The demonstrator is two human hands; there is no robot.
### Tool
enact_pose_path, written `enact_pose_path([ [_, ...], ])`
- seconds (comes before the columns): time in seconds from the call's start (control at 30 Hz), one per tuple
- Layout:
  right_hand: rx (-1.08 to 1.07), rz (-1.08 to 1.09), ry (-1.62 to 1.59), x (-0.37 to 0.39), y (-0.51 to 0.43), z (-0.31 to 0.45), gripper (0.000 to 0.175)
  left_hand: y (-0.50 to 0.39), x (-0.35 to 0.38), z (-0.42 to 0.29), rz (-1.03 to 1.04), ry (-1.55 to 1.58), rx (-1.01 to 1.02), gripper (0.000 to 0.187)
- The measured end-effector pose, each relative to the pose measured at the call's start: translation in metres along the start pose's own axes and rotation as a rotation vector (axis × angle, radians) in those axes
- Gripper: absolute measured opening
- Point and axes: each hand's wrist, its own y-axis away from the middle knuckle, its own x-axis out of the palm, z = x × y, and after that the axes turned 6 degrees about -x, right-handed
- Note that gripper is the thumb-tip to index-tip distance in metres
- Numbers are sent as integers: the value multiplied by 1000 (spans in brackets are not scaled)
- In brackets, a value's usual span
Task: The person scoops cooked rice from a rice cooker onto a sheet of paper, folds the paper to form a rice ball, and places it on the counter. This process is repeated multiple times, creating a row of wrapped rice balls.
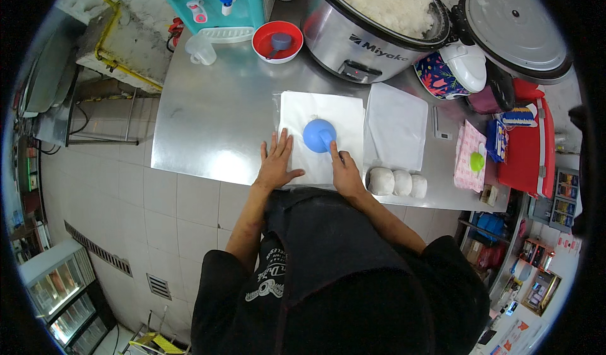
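A blue plastic scoop [318,136] lies with its rounded side up on a stack of white paper sheets [348,113]. My right hand [348,171] grips its handle, index finger stretched along it. A few white grains show at the scoop's far edge. My left hand [277,163] rests palm down across the stack's left edge, fingers spread and holding nothing. Right of the stack lie more white sheets [396,127], which look covered in clear plastic. Three rounded white bundles [402,183] sit in a row near the table's front edge, right of my right hand.
On the steel table [208,118] stand a large Miyako rice cooker [360,56] full of cooked rice, its lid [516,23] raised, a red bowl [277,27] holding a grey scoop, a clear jug [200,51] and a turquoise water dispenser [213,4]. A red cool box [530,151] is at right.
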Motion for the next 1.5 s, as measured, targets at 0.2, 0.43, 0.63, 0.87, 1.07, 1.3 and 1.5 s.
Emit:
enact_pose_path([
  [0.2,-198,-498,-112,-98,-49,29,66,-2,-8,11,8,3,89,110],
  [0.43,-3,-456,501,-315,-187,2,60,-6,-31,26,79,-65,211,94],
  [0.63,-443,-771,625,-300,-192,-14,43,-4,-28,34,25,24,221,66],
  [0.87,-185,214,-198,-115,-45,-15,36,-4,-15,30,-154,159,199,28],
  [1.07,-128,-21,-67,-29,37,-36,56,-21,-20,14,-143,385,62,18],
  [1.3,332,-505,-736,-10,12,-47,25,-20,-61,6,-48,561,136,54],
  [1.5,448,-598,-683,-9,-20,-56,28,-37,-48,-3,-210,493,212,48],
])
